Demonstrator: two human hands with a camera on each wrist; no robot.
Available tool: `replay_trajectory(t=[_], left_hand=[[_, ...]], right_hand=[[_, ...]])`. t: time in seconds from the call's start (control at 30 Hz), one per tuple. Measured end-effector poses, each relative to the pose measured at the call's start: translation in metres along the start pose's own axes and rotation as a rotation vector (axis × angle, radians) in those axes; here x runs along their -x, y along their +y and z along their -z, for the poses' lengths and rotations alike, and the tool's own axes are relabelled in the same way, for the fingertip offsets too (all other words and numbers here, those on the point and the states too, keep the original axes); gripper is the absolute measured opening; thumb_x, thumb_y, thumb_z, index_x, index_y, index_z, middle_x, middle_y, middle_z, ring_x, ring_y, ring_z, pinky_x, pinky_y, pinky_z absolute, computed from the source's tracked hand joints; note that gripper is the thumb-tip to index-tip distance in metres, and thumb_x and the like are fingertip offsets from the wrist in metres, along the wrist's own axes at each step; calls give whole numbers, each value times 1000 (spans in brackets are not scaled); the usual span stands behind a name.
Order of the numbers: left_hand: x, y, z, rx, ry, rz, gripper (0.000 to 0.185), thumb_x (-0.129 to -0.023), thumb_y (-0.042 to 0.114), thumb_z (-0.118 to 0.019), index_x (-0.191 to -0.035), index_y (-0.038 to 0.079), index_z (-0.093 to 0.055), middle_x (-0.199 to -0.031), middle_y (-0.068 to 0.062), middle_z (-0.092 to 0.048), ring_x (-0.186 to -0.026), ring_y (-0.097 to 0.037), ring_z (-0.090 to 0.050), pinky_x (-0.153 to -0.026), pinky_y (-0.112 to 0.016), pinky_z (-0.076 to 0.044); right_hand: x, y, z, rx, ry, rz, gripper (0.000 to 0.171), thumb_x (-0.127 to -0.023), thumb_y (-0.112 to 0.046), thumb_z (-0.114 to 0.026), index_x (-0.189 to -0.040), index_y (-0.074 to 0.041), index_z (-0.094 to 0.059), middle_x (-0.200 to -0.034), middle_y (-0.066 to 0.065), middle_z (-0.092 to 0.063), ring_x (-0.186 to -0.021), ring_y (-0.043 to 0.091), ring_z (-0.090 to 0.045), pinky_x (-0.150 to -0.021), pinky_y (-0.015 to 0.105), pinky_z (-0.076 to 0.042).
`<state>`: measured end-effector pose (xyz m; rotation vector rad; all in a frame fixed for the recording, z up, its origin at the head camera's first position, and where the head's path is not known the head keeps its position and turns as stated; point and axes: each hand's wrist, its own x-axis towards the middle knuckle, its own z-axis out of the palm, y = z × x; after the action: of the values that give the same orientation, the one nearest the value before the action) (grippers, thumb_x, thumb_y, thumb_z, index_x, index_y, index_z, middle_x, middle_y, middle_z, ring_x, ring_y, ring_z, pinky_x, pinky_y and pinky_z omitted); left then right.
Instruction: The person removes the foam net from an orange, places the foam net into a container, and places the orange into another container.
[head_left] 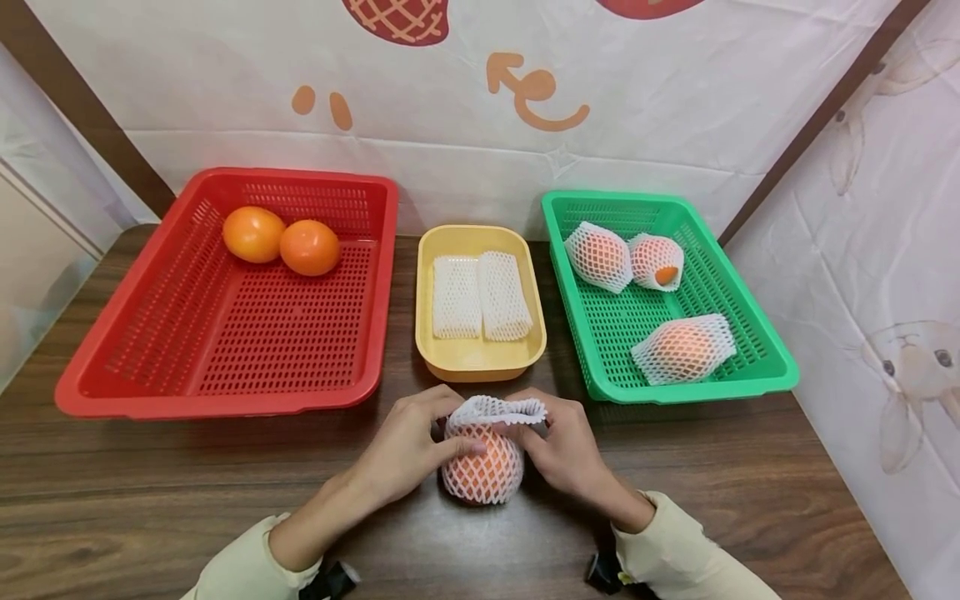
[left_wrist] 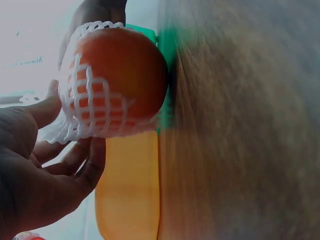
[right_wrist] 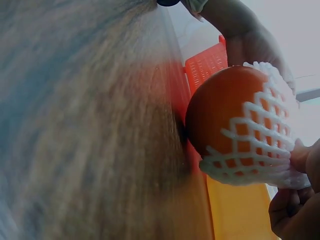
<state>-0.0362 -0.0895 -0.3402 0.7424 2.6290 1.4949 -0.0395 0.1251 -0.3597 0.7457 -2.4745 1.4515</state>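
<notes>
An orange (head_left: 480,475) stands on the wooden table (head_left: 150,500) near its front edge, half covered by a white foam net (head_left: 497,410) whose loose rim stands up above it. My left hand (head_left: 416,446) holds the net from the left, with one finger laid across the fruit. From the right, my right hand (head_left: 562,446) pinches the net's rim. The left wrist view shows the orange (left_wrist: 125,70) bare at its bottom, with the net (left_wrist: 85,105) higher up. In the right wrist view the orange (right_wrist: 220,105) and the net (right_wrist: 255,145) look the same.
A red basket (head_left: 112,350) at the left holds two bare oranges (head_left: 281,240). Right behind my hands, a yellow tray (head_left: 472,358) carries two flat foam nets (head_left: 480,296). At the right, a green basket (head_left: 757,350) contains three netted oranges (head_left: 682,348). A wall cloth hangs behind them.
</notes>
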Motion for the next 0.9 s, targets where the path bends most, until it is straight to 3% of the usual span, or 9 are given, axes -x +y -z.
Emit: replay_trajectory(t=[0.1, 0.4, 0.57, 0.67, 0.9], left_hand=[[1, 1, 0, 31, -2, 23, 19, -73, 27, -81, -87, 19, -72, -86, 12, -61, -80, -6, -57, -69, -31, -50], [2, 0, -2, 56, 45, 78, 16, -73, 17, -82, -83, 14, -70, -79, 11, -64, -73, -5, -58, -65, -25, -50], [2, -1, -4, 16, 109, 17, 18, -74, 12, -81, -89, 11, -70, -85, 7, -67, -79, -5, -62, -69, -26, -52], [1, 0, -4, 6, 149, -40, 19, -74, 9, -81, -90, 11, -70, -85, 7, -66, -79, -6, -61, -68, -26, -51], [1, 0, -4, 1, 181, -95, 19, -72, 14, -82, -85, 15, -68, -82, 12, -61, -74, -5, -55, -61, -26, -49]], right_hand=[[0, 0, 0, -19, 3, -1, 20, -77, -5, -79, -94, -11, -70, -89, -2, -70, -82, 10, -65, -69, 29, -54], [-4, -6, 1, -199, -107, -164, 27, -79, 0, -76, -104, -3, -67, -98, 5, -68, -90, 15, -62, -76, 38, -53], [-4, -4, 3, -208, -187, -269, 35, -84, -12, -75, -116, -10, -62, -104, 0, -65, -94, 15, -60, -81, 36, -51], [-4, -2, 4, -230, -205, -301, 32, -84, -17, -76, -113, -10, -64, -101, -1, -66, -92, 17, -61, -81, 35, -51], [-3, -3, 5, -252, -116, -309, 23, -77, -13, -81, -98, -11, -73, -94, -3, -71, -91, 14, -64, -80, 35, -52]])
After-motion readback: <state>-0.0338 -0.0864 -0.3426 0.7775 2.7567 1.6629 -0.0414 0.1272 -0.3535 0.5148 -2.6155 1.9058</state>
